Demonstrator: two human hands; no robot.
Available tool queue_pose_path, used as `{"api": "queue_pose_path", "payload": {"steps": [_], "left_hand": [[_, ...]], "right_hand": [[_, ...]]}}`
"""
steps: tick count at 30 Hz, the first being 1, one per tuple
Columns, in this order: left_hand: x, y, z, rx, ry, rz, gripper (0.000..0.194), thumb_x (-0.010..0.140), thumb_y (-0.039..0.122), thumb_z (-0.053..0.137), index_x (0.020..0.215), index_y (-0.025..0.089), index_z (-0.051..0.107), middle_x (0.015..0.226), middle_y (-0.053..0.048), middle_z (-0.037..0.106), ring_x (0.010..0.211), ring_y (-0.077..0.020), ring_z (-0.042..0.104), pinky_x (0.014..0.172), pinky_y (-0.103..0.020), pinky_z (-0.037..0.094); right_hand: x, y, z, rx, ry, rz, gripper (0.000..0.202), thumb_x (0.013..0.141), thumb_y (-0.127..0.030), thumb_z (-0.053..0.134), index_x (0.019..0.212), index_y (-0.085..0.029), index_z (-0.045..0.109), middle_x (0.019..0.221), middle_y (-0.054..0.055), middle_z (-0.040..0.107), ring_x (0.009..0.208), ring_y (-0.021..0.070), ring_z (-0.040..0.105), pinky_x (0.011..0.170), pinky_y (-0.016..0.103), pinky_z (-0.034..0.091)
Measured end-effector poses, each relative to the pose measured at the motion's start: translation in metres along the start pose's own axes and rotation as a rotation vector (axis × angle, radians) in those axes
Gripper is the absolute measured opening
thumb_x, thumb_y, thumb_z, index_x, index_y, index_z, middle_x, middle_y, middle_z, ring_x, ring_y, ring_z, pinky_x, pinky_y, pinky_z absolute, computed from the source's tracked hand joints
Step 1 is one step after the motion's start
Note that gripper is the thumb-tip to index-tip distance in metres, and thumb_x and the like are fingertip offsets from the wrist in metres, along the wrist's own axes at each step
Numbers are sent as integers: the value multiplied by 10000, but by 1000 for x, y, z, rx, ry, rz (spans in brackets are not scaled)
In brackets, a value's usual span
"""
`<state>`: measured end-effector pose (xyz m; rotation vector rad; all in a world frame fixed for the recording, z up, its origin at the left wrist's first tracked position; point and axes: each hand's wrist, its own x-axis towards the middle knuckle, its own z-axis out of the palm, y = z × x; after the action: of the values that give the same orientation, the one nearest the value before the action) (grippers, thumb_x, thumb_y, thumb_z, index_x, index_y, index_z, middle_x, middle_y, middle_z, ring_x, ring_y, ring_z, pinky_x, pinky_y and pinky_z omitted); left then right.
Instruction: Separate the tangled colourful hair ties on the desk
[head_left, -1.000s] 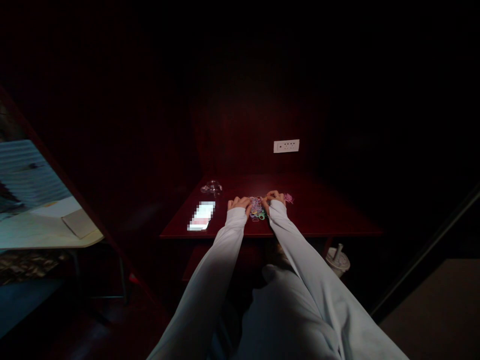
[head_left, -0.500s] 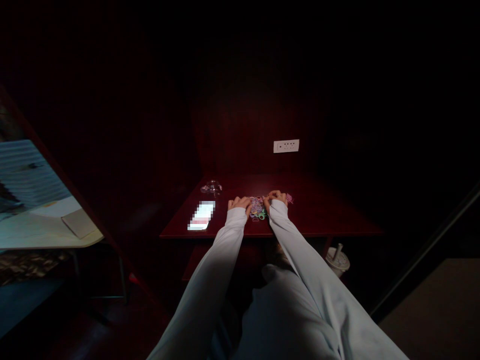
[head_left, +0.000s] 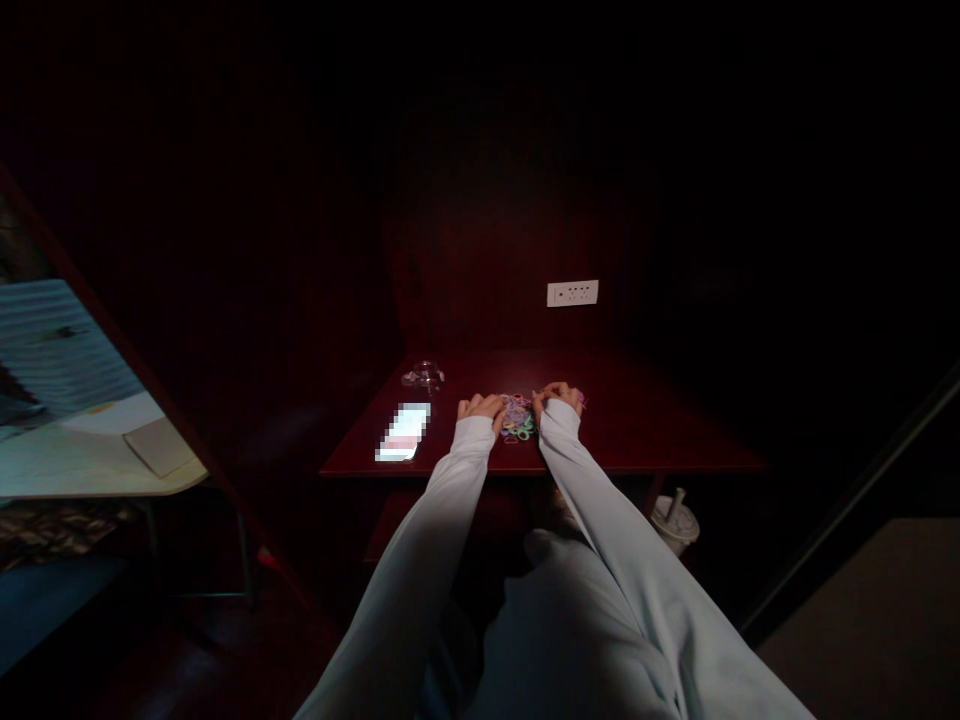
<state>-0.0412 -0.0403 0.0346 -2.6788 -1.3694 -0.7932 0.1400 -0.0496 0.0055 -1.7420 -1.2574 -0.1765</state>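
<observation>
A small pile of coloured hair ties point(head_left: 517, 418), mostly purple with some green ones, lies on the dark red table point(head_left: 645, 440). My left hand point(head_left: 481, 408) rests at the pile's left edge, palm down, its fingers bent and a little apart. On the other side, my right hand point(head_left: 559, 396) has its fingers drawn together; whatever is between them is too small to make out. Some pink hair ties point(head_left: 583, 400) show just beyond the right hand, partly covered by it.
Left of my hands lies a phone point(head_left: 403, 432) with a bright, blurred screen. Behind it stands a clear container point(head_left: 426, 374) with pinkish bits around it. A lidded cup with a straw point(head_left: 676, 522) is below the table's right side. A socket panel point(head_left: 573, 293) is on the back wall.
My right hand has shifted slightly to the right and covers more of the pink hair ties. The left hand stays almost where it was.
</observation>
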Motion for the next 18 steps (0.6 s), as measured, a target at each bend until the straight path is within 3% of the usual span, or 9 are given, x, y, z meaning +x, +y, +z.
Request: {"api": "queue_pose_path", "payload": {"steps": [3,7,18], "left_hand": [[1,-2,2,-15,-3,6,245,1069,280,492,1165,277,717,1306,-18,736,1137,-244,590,958,-386,376],[2,-4,3,-46,-17,10,228,1070,306,503,1123,289,724,1320,7,734,1142,-231,586,975,-382,369],[1,-2,1,-67,-25,24,199,1061,272,530,1115,263,722,1295,-8,731,1146,-215,599,974,-360,371]], "right_hand": [[1,0,4,40,-10,-51,379,967,-424,558,669,-215,666,1129,120,664,1077,309,492,946,464,388],[3,-4,6,122,-120,-182,391,967,-450,579,663,-238,704,1079,98,690,1036,289,501,923,434,401],[1,-7,1,190,-248,-162,436,1005,-536,537,737,-272,757,1021,64,733,1042,264,539,953,398,440]]}}
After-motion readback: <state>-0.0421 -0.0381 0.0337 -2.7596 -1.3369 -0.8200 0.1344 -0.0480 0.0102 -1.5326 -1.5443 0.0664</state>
